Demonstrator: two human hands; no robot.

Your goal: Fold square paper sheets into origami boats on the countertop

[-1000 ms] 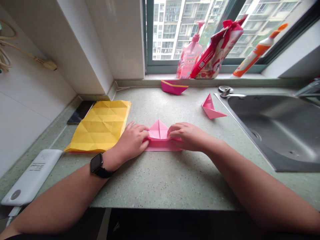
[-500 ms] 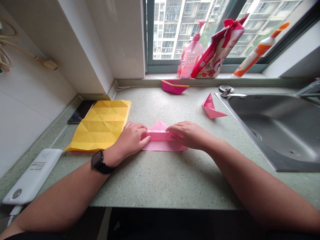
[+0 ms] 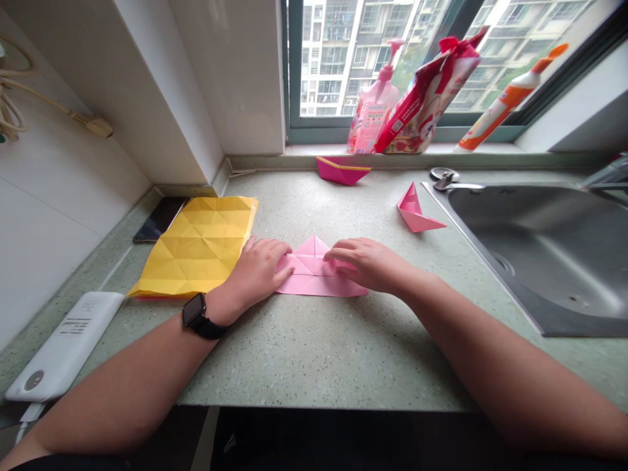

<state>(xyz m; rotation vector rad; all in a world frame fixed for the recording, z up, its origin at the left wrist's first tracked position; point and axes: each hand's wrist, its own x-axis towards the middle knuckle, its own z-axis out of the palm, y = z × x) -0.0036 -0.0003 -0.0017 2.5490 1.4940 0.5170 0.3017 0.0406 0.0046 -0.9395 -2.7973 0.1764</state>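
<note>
Pink paper [image 3: 307, 284] lies flat on table [image 3: 318, 356] btwn hands, long axis L–R, peak pointing away. L hand [image 3: 258, 271] at its left end, R hand [image 3: 370, 265] at right, abt equally near; fingers [image 3: 341, 252] spread on paper, not gripping.

Left hand [image 3: 258, 268] and right hand [image 3: 367, 265] touch folded pink origami paper [image 3: 309, 281]; creased yellow sheet [image 3: 193, 245] beside

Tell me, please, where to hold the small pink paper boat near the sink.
Pinch the raised peak of the pink paper boat from above, likely: it stands free, while the long lower edge lies flat on the counter.
</note>
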